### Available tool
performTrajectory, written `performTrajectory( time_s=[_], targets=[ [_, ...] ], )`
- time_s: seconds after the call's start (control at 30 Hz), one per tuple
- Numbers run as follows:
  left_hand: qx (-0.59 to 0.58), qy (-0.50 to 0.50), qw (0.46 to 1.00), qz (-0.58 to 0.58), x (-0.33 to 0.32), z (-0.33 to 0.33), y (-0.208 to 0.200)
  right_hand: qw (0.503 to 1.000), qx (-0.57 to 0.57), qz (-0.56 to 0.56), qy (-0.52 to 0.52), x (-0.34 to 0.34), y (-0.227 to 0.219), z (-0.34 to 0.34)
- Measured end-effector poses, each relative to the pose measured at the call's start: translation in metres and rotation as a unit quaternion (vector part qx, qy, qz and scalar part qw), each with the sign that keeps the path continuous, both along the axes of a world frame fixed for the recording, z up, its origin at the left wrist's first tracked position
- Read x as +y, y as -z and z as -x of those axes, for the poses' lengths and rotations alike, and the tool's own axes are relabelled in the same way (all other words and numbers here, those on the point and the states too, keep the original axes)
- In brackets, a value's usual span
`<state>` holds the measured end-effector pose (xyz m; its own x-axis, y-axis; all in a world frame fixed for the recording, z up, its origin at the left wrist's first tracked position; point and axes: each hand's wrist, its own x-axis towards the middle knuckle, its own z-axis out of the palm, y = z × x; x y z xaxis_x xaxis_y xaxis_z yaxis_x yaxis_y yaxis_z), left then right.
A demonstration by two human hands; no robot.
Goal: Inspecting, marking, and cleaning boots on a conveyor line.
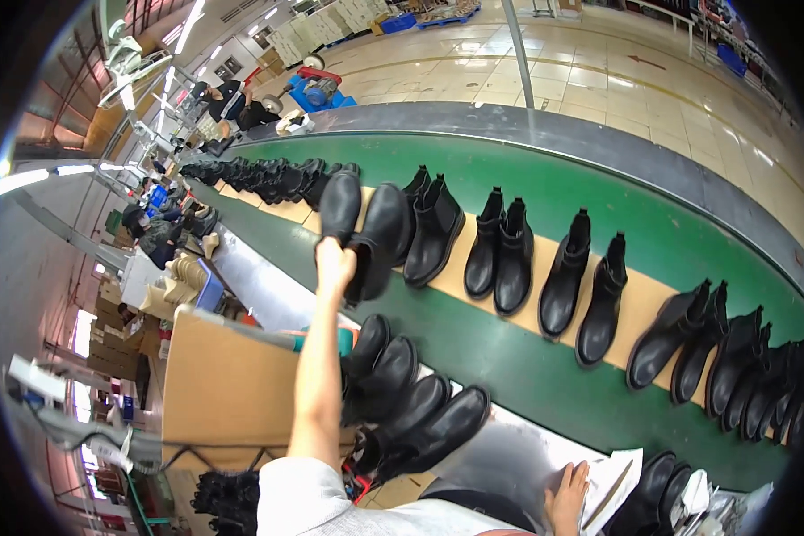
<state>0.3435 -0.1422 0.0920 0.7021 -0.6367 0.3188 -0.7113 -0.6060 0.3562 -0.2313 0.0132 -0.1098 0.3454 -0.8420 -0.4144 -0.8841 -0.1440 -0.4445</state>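
My left hand (333, 266) reaches out over the green conveyor belt, its fingers wrapped round the shaft end of a black ankle boot (340, 204). A second black boot (382, 228) hangs right beside it, its toe pointing the same way. Whether the hand grips this one too I cannot tell. Low in the view, my right hand (566, 502) lies on the metal worktop (500, 454) with fingers stretched out. It is right beside some white paper (613, 485).
Pairs of black boots (515, 259) stand on a tan strip along the green belt (670, 268). Several more boots (433, 424) lie on the near worktop, beside a cardboard sheet (228, 384). Further boots (645, 496) sit right of the paper. Co-workers (226, 100) are at the far left.
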Motion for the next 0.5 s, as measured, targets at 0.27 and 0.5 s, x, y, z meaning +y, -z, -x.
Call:
performTrajectory(
  time_s=[0.27, 0.5],
  targets=[
    [-0.032, -0.026, 0.994, -0.097, -0.121, -0.25, 0.061, 0.981, 0.124, -0.098, -0.109, -0.019, -0.02, -0.005],
    [0.028, -0.261, 0.941, -0.212, -0.15, -0.258, 0.191, 0.983, 0.119, -0.137, -0.037, -0.03, -0.033, -0.025]
  ],
)
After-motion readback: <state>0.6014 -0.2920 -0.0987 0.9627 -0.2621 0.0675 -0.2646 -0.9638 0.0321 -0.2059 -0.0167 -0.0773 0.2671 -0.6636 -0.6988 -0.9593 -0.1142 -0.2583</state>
